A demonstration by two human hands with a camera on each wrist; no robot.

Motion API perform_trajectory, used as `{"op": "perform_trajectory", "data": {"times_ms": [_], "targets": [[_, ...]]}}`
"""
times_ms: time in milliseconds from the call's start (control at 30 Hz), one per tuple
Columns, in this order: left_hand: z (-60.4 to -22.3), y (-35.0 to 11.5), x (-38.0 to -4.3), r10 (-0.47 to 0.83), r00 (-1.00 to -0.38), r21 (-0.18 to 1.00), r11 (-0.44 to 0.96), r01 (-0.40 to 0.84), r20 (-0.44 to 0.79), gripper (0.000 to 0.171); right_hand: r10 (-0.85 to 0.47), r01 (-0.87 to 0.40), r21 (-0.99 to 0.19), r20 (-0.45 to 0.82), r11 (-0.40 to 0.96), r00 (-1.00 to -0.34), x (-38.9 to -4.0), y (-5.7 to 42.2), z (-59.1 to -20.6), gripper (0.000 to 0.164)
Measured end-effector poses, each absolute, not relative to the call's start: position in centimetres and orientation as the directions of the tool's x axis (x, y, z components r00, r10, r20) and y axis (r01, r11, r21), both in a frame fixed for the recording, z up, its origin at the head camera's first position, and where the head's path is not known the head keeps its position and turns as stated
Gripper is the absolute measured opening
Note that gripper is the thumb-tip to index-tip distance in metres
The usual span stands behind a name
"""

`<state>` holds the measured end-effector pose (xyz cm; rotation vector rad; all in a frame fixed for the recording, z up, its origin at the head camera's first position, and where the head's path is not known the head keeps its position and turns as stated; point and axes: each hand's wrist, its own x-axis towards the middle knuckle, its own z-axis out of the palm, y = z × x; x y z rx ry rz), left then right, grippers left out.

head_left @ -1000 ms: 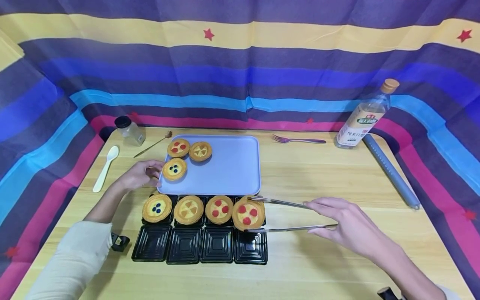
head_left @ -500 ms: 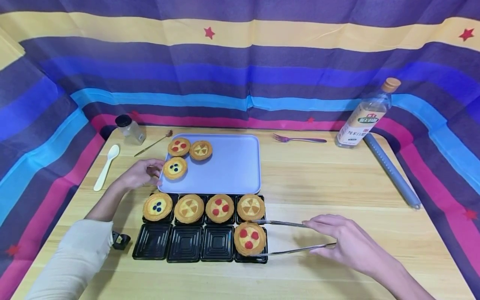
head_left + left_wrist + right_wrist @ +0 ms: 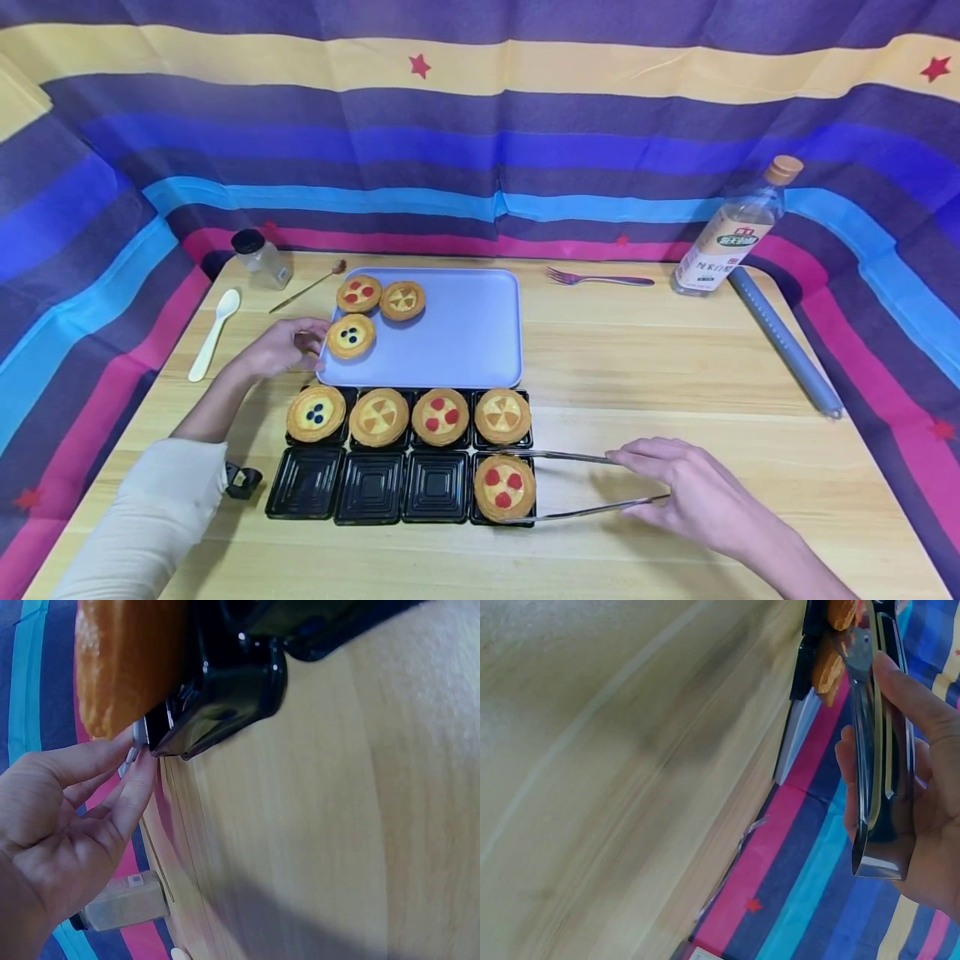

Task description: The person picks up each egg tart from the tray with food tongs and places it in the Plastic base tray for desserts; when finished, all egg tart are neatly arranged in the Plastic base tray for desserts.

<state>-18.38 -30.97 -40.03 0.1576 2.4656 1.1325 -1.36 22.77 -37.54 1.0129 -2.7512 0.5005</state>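
My right hand holds metal tongs. Their arms stand apart on either side of a tart with red berries, which sits in the front right compartment of the black plastic tray; I cannot tell if they still touch it. In the right wrist view the tongs lie between thumb and fingers. My left hand pinches the left edge of the lavender tray, also visible in the left wrist view. Behind the front compartments, the back row holds a blueberry tart and several others.
On the lavender tray's left side lie a red-berry tart, a wedge-topped tart and a blueberry tart. Around it are a jar, thin stirrer, white spoon, fork, bottle and grey-blue bar.
The right hand with the tongs has moved toward the front, bringing the red-berry tart from over the back right compartment down into the front right one. The left hand keeps its place.
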Motion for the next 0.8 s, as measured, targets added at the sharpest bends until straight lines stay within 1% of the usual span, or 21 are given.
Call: {"op": "perform_trajectory", "data": {"times_ms": [300,533,800], "targets": [[-40.1,-31.0,-18.4,0.281,-0.905,0.752,0.656,-0.062,-0.32,0.066,-0.594,-0.645,-0.261,0.253,0.718,-0.763,-1.3,22.8,-37.0,0.059],[-40.1,-31.0,-18.3,0.278,-0.905,0.748,0.661,-0.064,-0.323,0.067,-0.592,-0.639,-0.274,0.242,0.719,-0.769,-1.4,22.6,-35.8,0.06],[-40.2,-31.2,-18.2,0.302,-0.91,0.776,0.63,-0.034,-0.285,0.067,-0.586,-0.652,-0.231,0.297,0.722,-0.754,-2.6,22.0,-34.6,0.061]]}}
